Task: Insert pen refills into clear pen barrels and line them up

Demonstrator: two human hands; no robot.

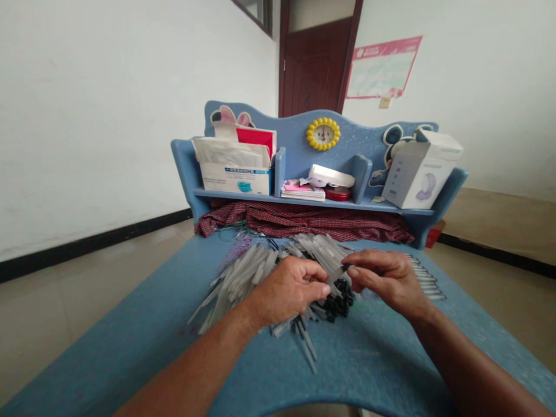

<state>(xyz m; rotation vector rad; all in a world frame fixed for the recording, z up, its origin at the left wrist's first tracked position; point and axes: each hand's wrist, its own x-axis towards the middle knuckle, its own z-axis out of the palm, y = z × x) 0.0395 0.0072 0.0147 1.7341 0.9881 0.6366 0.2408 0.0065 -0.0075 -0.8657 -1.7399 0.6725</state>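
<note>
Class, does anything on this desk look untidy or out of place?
Yes: the pale tubes lie in a loose, criss-crossed heap, which looks messy beside the neat row of slim sticks at the right.

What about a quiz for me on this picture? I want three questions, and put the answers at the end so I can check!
1. Pick one: The yellow frame of the clock is shaped like:
a) a star
b) a flower
c) a square

2. Which hand is nearer the neat row of slim rods?

3. Fill the gap: Small ______ pieces lie in a heap beside the translucent tubes.

Key:
1. b
2. The right hand
3. black
</note>
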